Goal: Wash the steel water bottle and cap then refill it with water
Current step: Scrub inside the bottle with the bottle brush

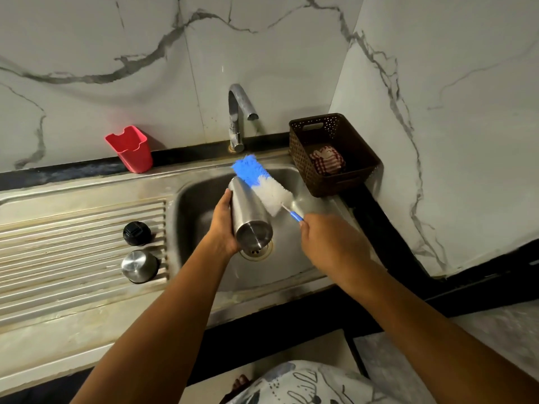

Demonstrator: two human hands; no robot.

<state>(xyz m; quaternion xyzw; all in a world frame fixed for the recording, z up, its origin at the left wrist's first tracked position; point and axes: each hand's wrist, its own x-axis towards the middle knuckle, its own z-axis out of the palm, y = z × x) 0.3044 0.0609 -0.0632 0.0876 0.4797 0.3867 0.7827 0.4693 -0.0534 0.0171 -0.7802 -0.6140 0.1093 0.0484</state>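
Over the sink [189, 205], the left hand [224, 225] wraps its fingers round the steel bottle [250, 214]. The right hand [326, 243] seems clamped on the brush [262, 185], whose bristles lie against the bottle. A black cap [136, 233] and a steel cap [139, 266] sit left of the sink.

One wide-angle head-worn view looks forward and steeply down at the sink [201, 196] from close above, facing the marble wall [262, 53] behind it.

Forearms [163, 316] bare; a white garment [294, 384] printed with grey-blue motifs; bare toes [240, 383] beside it.
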